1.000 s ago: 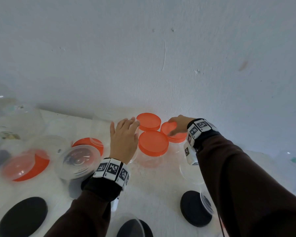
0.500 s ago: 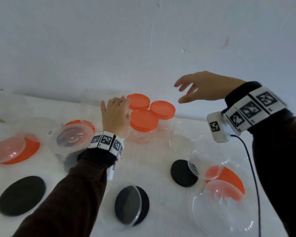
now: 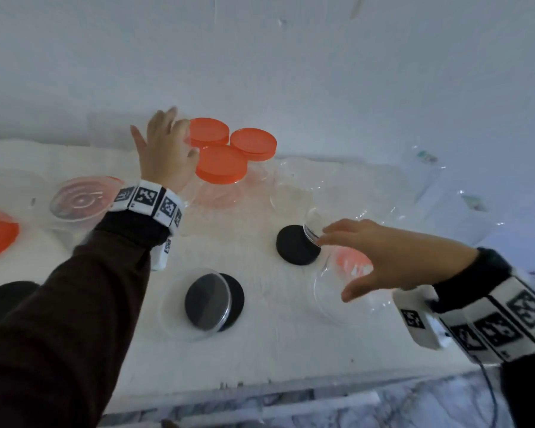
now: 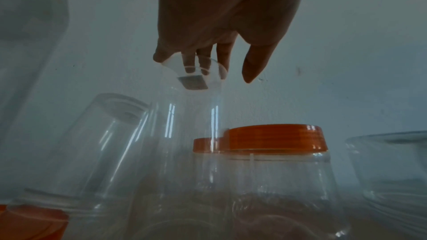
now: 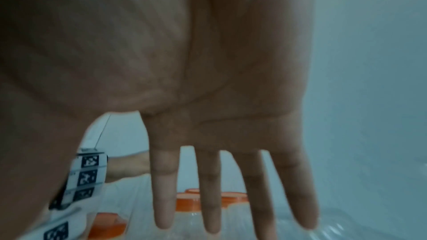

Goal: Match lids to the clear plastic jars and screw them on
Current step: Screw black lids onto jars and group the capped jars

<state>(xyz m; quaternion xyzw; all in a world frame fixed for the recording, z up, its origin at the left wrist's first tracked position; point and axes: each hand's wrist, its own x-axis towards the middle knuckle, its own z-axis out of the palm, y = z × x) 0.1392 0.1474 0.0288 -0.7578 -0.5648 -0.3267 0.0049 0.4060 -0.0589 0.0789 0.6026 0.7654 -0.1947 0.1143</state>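
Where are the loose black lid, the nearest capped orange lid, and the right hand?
black lid (image 3: 294,249): head view, on its flat top.
orange lid (image 3: 221,163): head view, middle of its top.
right hand (image 3: 393,257): head view, on the back of the hand.

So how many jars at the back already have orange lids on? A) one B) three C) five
B: three orange lids sit on clear jars clustered by the wall, beside the left hand.
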